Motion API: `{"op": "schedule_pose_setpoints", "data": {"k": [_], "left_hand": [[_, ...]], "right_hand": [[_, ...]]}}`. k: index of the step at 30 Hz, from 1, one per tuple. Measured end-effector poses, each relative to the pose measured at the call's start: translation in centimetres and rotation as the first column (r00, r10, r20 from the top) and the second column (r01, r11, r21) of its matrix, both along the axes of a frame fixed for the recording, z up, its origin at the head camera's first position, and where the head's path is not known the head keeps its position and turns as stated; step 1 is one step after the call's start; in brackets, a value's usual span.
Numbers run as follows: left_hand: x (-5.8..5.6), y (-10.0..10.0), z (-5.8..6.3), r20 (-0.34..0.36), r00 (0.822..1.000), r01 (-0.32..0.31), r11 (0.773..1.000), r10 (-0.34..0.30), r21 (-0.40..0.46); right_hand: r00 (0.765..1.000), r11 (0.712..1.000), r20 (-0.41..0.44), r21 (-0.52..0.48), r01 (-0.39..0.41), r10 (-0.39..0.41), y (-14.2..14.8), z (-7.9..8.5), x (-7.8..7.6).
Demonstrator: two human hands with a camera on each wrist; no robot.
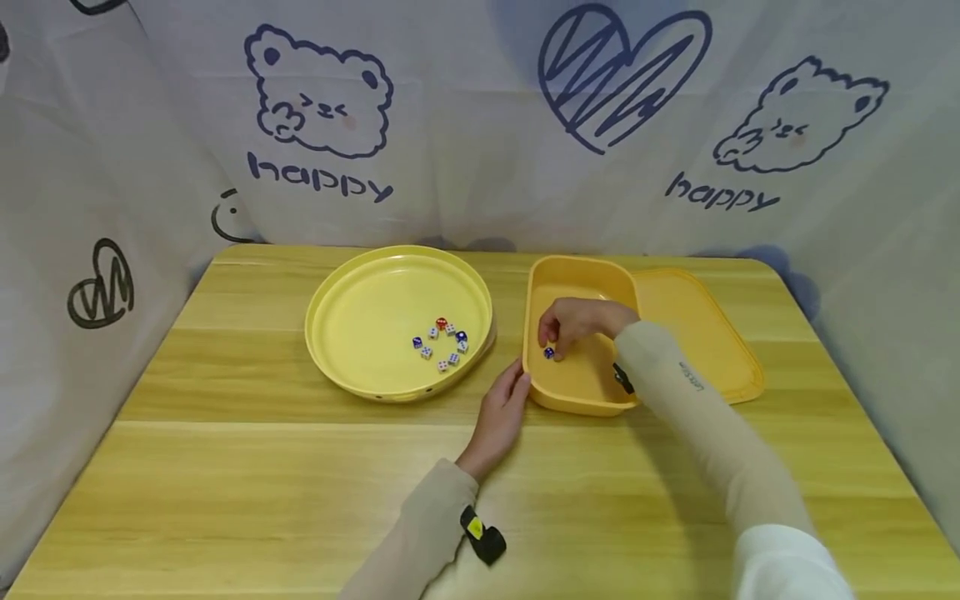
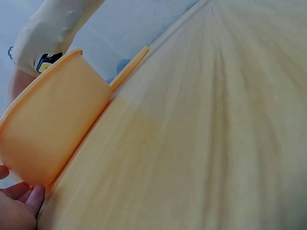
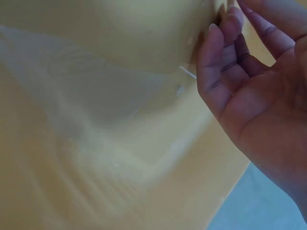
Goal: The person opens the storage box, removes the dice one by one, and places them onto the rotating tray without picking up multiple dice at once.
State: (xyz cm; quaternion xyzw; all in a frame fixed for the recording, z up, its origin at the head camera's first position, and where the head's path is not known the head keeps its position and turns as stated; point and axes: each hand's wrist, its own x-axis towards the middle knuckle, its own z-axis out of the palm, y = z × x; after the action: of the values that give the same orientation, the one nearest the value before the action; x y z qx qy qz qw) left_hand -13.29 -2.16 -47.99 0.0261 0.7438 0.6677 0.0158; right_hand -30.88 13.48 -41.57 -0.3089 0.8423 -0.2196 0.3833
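My right hand (image 1: pixel 573 323) reaches into the orange box (image 1: pixel 582 403) and pinches a blue die (image 1: pixel 549 353) between thumb and fingertips. In the right wrist view the fingers (image 3: pixel 211 62) are curled, and the die is hidden. My left hand (image 1: pixel 497 421) touches the outside of the box at its near left corner, fingers extended; the left wrist view shows its fingertips against the box wall (image 2: pixel 57 110). To the left, a round yellow tray (image 1: pixel 367 325) bears several small dice, mostly white, with blue dice (image 1: pixel 417 342) and one red die (image 1: pixel 441 322).
An orange lid (image 1: pixel 697 333) lies flat on the wooden table (image 1: pixel 247 467), against the right side of the box. A white cloth (image 1: pixel 465 125) with drawn bears and hearts hangs behind the table and along its sides.
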Motion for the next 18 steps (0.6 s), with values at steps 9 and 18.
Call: {"op": "schedule_pose_setpoints", "data": {"k": [9, 18], "left_hand": [[-0.02, 0.11, -0.05, 0.027, 1.000, 0.000, 1.000, 0.000, -0.010], [0.06, 0.19, -0.05, 0.007, 1.000, 0.001, 1.000, -0.001, -0.001]], "right_hand": [[0.996, 0.998, -0.073, -0.037, 0.054, -0.057, -0.04, -0.34, 0.86], [0.993, 0.996, -0.092, -0.068, 0.065, -0.072, 0.33, -0.27, 0.64]]}}
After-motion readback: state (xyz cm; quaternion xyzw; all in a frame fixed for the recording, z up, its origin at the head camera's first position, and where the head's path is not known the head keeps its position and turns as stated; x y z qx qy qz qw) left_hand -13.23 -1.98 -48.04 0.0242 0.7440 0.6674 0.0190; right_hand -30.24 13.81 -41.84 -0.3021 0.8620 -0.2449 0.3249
